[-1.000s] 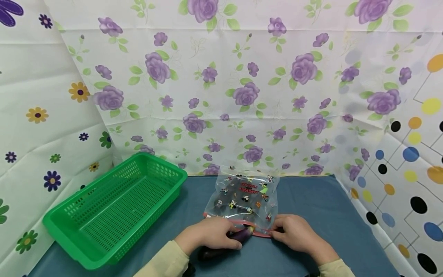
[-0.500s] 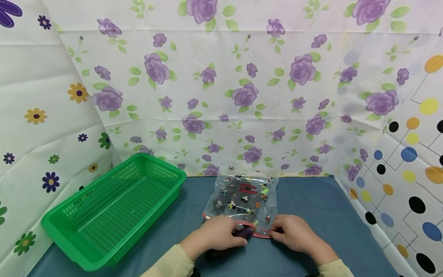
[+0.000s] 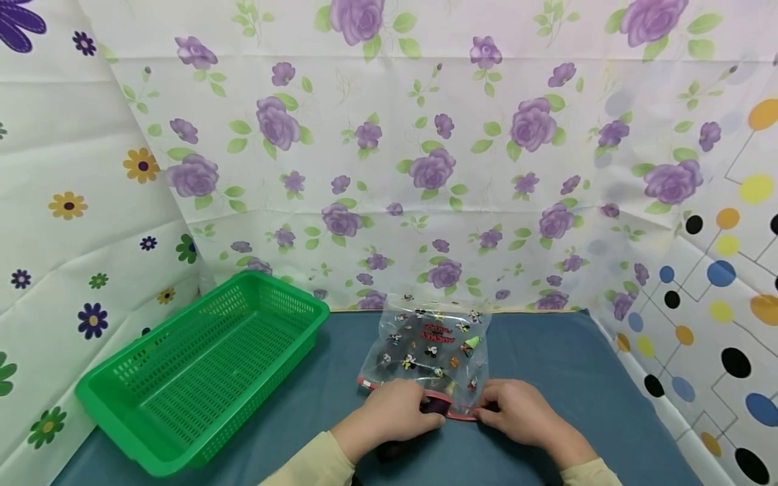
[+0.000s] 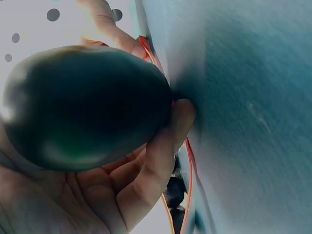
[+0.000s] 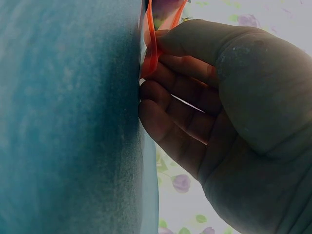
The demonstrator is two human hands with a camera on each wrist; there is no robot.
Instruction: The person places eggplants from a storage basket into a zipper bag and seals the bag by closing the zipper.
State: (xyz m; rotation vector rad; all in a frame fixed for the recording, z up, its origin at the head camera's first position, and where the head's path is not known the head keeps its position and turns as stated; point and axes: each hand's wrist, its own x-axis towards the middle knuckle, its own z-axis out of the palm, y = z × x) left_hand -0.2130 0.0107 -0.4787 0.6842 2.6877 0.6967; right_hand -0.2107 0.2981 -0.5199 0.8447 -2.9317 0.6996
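Note:
A clear zip bag (image 3: 425,344) printed with cartoon figures lies on the blue cloth, its red-edged mouth (image 3: 458,413) toward me and parted. My left hand (image 3: 398,415) grips a dark purple eggplant (image 4: 87,107), whose stem end is inside the bag's mouth while its thick end stays outside under the palm. In the left wrist view the eggplant's rounded end fills much of the picture. My right hand (image 3: 516,412) pinches the right end of the red edge between thumb and forefinger, as the right wrist view shows. Through the plastic, dark shapes show in the bag.
To the left stands a green perforated plastic basket (image 3: 206,371), with nothing in it. Blue cloth (image 3: 547,351) covers the table. Flower-printed sheets (image 3: 365,169) hang behind and at the left, and a dotted sheet (image 3: 717,337) at the right.
My left hand has moved right and slightly toward the bag, sliding the eggplant's stem end further into the mouth. The right hand keeps its pinch at the same spot.

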